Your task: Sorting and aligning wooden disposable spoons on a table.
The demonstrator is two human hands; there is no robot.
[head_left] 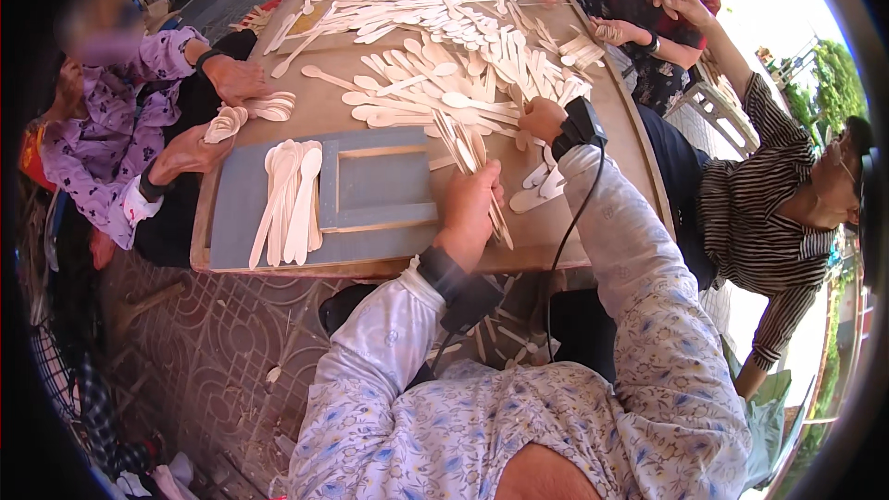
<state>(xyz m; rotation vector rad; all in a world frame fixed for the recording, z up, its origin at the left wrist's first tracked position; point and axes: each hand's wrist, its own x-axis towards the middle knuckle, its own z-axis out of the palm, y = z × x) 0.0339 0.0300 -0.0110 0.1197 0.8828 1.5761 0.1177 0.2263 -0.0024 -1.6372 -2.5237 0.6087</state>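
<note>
My left hand [470, 208] is closed round an upright bundle of wooden spoons [463, 142], near the front edge of the table. Farther right, my right hand [543, 119] is at the near edge of a big loose pile of wooden spoons [421, 83]. Its fingers are curled, and what they grip, if anything, is hidden. A few spoons [540, 187] lie just below that hand. Left of my left hand is a grey board [250, 162] with a raised wooden frame [380, 220] on it. A row of spoons [289, 194] rests on the board beside the frame.
A brown table [611, 157] carries everything. At the left, a person in purple [139, 120] holds spoons in both hands. Another person's hand [616, 32] is at the far right, by a small stack of spoons [582, 51]. A person in stripes [755, 213] sits close on my right.
</note>
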